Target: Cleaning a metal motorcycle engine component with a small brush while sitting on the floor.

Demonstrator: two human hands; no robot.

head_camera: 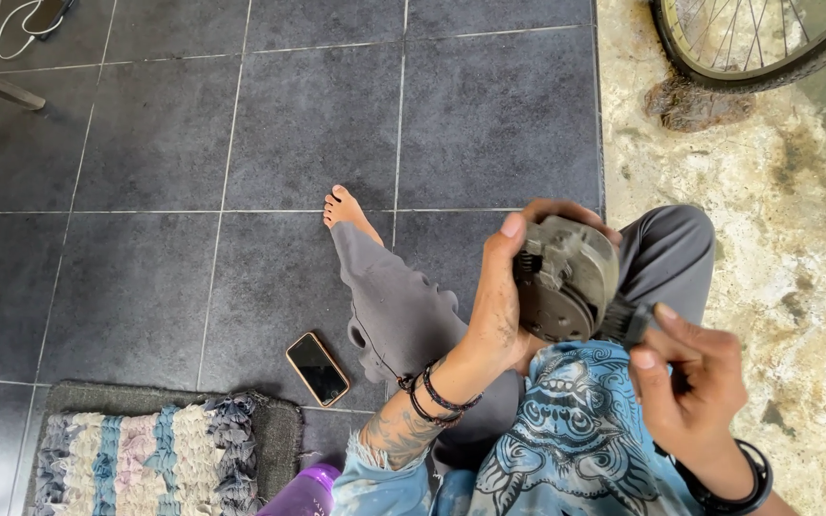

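Note:
I sit on a dark tiled floor (174,143) with one leg stretched out. My left hand (497,306) grips a round, grimy metal machine part (566,277), thumb over its top edge and fingers curled behind it. My right hand (695,387) pinches the handle of a small dark brush (623,323), whose bristles touch the part's lower right edge. Both wrists carry dark bands.
A phone (317,368) lies face up on the tiles by my leg. A striped woven mat (155,454) lies at the lower left, with a purple bottle (303,492) beside it. A bicycle wheel (767,38) stands on rough concrete at the top right.

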